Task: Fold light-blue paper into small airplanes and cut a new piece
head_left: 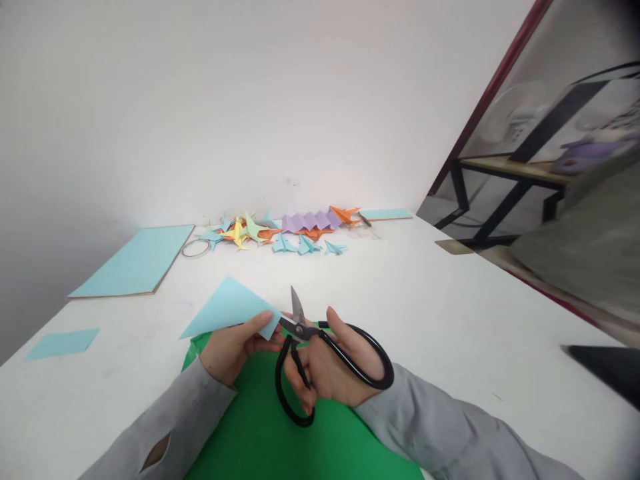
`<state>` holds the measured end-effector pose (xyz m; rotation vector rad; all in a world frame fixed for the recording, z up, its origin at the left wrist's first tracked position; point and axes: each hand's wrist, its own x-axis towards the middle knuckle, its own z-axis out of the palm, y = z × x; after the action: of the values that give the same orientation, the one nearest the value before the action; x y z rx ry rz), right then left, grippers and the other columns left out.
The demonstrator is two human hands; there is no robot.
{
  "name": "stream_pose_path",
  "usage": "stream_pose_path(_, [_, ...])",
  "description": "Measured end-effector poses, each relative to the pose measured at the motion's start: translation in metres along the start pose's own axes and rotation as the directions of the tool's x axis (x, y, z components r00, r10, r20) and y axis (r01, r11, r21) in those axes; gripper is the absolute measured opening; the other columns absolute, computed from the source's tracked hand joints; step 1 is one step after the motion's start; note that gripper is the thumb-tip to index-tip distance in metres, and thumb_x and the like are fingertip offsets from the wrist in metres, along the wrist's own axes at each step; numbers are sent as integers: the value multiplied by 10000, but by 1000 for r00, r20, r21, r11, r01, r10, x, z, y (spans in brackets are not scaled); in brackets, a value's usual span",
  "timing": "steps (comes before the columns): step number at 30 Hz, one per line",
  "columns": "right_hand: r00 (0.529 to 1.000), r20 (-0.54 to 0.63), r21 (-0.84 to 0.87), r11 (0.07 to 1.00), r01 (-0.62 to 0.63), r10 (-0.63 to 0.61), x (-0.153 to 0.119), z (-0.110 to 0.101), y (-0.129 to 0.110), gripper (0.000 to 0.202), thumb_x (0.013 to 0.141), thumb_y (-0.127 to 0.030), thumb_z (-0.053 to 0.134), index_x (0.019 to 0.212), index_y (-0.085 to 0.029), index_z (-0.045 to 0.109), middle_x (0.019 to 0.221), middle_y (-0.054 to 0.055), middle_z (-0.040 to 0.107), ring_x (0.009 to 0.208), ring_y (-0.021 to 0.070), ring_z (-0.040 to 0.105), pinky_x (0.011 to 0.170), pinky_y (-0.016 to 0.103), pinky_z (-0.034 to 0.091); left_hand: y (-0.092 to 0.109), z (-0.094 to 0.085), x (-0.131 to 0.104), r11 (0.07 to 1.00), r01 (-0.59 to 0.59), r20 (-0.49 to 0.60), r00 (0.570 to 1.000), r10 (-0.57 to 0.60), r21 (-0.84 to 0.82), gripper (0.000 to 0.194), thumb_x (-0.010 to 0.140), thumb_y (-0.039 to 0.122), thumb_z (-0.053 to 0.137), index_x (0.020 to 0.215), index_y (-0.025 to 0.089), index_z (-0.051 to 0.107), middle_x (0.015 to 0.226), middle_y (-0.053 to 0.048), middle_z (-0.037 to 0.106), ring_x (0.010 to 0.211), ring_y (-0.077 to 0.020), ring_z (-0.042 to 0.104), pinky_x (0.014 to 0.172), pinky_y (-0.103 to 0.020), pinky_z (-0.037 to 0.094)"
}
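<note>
My left hand [231, 352] pinches a folded light blue sheet of paper [227, 310] near its right corner, thumb on top. In my right hand [337, 365] is a pair of scissors [367, 333] with large black handle loops and spread blades. The lower blade reaches behind or against the paper's right edge beside my left thumb; I cannot tell whether it touches. The other blade points up, away from the paper. Both hands are above a green sheet [295, 447] at the table's near edge.
A stack of light blue paper [135, 261] and a small blue piece [64, 343] lie to the left. Along the wall are folded paper figures [243, 230], a pleated purple paper [310, 221], small blue planes [309, 245] and a wire ring [196, 248]. A dark object [605, 370] is at right.
</note>
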<state>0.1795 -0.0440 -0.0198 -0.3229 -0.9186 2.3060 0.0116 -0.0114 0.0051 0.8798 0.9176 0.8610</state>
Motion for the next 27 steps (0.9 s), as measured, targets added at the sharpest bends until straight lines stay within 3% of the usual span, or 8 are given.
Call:
stream_pose_path(6, [999, -35, -43, 999, -23, 21, -2, 2, -2, 782, 767, -685, -33, 1343, -195, 165, 673, 41, 573, 511, 162, 529, 520, 299, 366, 1, -4, 0, 998, 43, 62, 997, -41, -34, 202, 702, 245, 642, 817, 93, 711, 684, -76, 677, 617, -152, 600, 559, -229, 504])
stream_pose_path(27, [997, 74, -61, 998, -2, 7, -3, 0, -4, 807, 757, -690, -51, 1369, -193, 121, 720, 60, 596, 483, 159, 531, 516, 297, 356, 3, -9, -2, 999, 17, 136, 991, -12, -38, 210, 725, 223, 599, 844, 94, 716, 715, -94, 689, 616, -154, 600, 572, -241, 489])
